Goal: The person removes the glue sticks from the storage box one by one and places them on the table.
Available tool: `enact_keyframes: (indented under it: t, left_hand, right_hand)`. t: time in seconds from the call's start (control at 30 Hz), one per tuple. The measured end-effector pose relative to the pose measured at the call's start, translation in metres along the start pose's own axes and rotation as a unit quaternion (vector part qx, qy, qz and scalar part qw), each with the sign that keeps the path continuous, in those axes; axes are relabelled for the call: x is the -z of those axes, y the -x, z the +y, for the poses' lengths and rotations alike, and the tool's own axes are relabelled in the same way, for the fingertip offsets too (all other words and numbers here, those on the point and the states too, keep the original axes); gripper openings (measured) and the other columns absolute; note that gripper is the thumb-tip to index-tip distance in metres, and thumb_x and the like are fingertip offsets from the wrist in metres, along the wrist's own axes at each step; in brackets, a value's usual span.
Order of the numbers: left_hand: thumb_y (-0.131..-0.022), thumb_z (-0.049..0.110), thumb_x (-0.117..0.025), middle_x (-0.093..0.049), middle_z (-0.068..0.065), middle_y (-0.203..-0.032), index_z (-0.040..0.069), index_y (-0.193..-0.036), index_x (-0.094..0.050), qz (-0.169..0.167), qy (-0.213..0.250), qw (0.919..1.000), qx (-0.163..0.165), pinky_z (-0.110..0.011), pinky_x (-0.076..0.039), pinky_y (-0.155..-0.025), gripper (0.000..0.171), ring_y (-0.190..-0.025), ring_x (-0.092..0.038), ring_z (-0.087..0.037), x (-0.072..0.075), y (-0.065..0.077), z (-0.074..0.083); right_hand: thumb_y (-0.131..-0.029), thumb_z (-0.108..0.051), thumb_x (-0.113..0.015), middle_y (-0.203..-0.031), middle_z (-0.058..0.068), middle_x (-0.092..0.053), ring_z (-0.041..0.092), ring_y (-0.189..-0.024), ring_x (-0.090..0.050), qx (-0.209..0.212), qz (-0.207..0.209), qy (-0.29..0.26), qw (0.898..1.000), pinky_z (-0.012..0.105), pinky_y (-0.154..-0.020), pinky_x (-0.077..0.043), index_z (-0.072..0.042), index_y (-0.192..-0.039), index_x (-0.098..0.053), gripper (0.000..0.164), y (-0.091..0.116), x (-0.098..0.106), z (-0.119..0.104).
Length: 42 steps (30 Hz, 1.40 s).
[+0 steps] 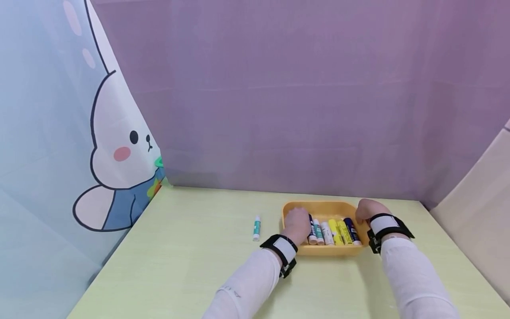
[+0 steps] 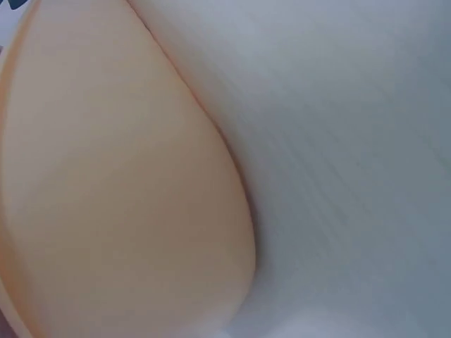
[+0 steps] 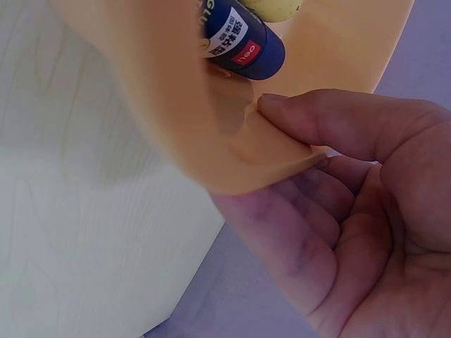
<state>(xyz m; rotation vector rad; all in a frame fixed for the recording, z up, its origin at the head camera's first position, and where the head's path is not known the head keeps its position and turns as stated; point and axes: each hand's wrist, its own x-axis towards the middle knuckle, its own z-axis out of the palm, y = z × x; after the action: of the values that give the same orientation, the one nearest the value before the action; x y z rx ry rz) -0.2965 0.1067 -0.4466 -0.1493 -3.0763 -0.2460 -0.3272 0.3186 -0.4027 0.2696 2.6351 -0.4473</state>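
Note:
A shallow orange tray (image 1: 328,251) holds a row of glue sticks: a dark blue glue stick (image 1: 352,231) at the right, two yellow ones (image 1: 335,232), a white one (image 1: 327,233), a teal one (image 1: 318,231) and another dark blue one (image 1: 312,232). My left hand (image 1: 298,223) reaches over the tray's left end, beside that last stick; its fingers are hidden, and I cannot tell what they hold. With the thumb inside and the fingers outside, my right hand (image 3: 352,183) grips the rim at the tray's right end. The left wrist view shows only the tray's outer wall (image 2: 141,169) and the table.
One teal glue stick (image 1: 256,228) lies on the pale wooden table (image 1: 179,266), left of the tray. Behind the table hangs a purple cloth (image 1: 279,102). A light blue curtain with a cartoon figure (image 1: 119,133) hangs on the left.

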Motion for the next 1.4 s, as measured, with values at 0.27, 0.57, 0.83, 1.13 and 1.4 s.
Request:
enact_keyframes:
  t: [0.27, 0.57, 0.83, 1.13, 1.4]
  left_hand:
    - [-0.089, 0.022, -0.063, -0.066, -0.001, -0.078, 0.011, -0.091, -0.067, 0.001, 0.034, 0.9993, -0.012, -0.025, -0.051, -0.054, 0.011, -0.069, -0.064, -0.013, 0.009, 0.005, -0.004]
    - [-0.082, 0.016, -0.070, -0.065, -0.001, -0.074, 0.008, -0.085, -0.065, 0.000, 0.109, 0.9937, -0.028, -0.022, -0.048, -0.052, 0.010, -0.063, -0.059, -0.011, 0.022, 0.009, -0.016]
    - [-0.081, 0.022, -0.074, -0.063, 0.001, -0.069, 0.008, -0.076, -0.066, 0.005, 0.140, 0.9898, -0.028, -0.021, -0.046, -0.053, 0.017, -0.060, -0.057, -0.009, 0.042, 0.004, -0.022]
    - [-0.081, 0.021, -0.073, -0.055, 0.000, -0.062, 0.007, -0.065, -0.059, 0.004, 0.197, 0.9798, -0.033, -0.021, -0.045, -0.048, 0.025, -0.052, -0.053, -0.011, 0.078, 0.002, -0.034]
    - [-0.083, 0.020, -0.070, -0.044, 0.001, -0.058, 0.011, -0.056, -0.045, 0.024, 0.210, 0.9765, -0.042, -0.021, -0.039, -0.046, 0.037, -0.050, -0.046, -0.011, 0.105, 0.007, -0.052]
  right_hand:
    - [-0.080, -0.002, -0.055, -0.059, 0.005, -0.052, 0.013, -0.046, -0.046, -0.008, 0.000, -0.006, 1.000, 0.023, -0.045, -0.039, 0.003, -0.083, -0.061, 0.008, -0.002, 0.000, 0.000]
    - [-0.080, -0.002, -0.055, -0.059, 0.005, -0.051, 0.014, -0.048, -0.047, -0.002, 0.001, 0.004, 1.000, 0.023, -0.046, -0.039, 0.003, -0.081, -0.061, 0.008, -0.001, 0.001, -0.002]
    - [-0.080, -0.001, -0.055, -0.068, 0.010, -0.056, 0.019, -0.055, -0.052, -0.008, 0.004, -0.001, 1.000, 0.025, -0.049, -0.042, 0.003, -0.083, -0.061, 0.007, -0.001, 0.000, -0.003]
    - [-0.077, 0.001, -0.056, -0.066, 0.009, -0.054, 0.020, -0.056, -0.052, -0.007, 0.009, 0.005, 1.000, 0.026, -0.050, -0.042, 0.003, -0.082, -0.061, 0.007, -0.004, 0.001, -0.001]
    - [-0.076, 0.001, -0.057, -0.073, 0.012, -0.057, 0.023, -0.064, -0.056, -0.004, 0.010, 0.003, 1.000, 0.029, -0.054, -0.046, 0.004, -0.084, -0.062, 0.009, -0.003, 0.002, 0.000]
